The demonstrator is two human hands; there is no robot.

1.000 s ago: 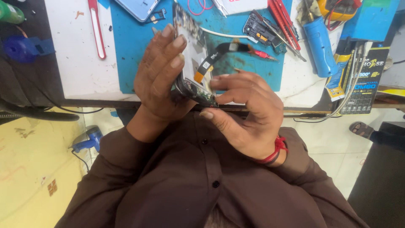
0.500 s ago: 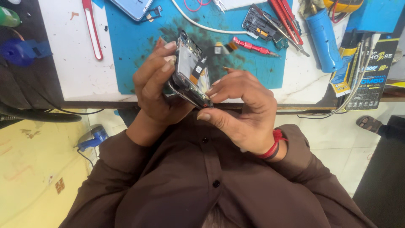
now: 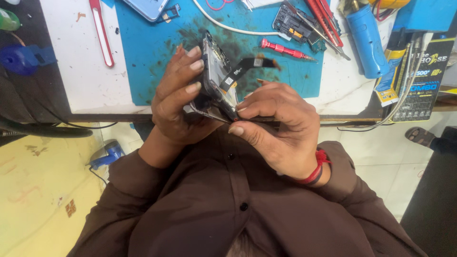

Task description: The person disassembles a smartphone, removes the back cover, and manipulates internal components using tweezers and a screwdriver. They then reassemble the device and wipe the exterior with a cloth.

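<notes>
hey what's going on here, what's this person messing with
A person in a brown shirt holds an opened phone over the edge of a workbench. The left hand grips its body, tilted on edge, while the right hand pinches its lower end. A flex cable sticks out of it. On the blue mat behind lie a red screwdriver and other tools.

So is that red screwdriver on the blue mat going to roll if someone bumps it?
Probably, a little: the red screwdriver looks round and slim, lying flat on the blue mat. The mat seems rubbery, so it may stop soon. It looks light and stiff.
</notes>
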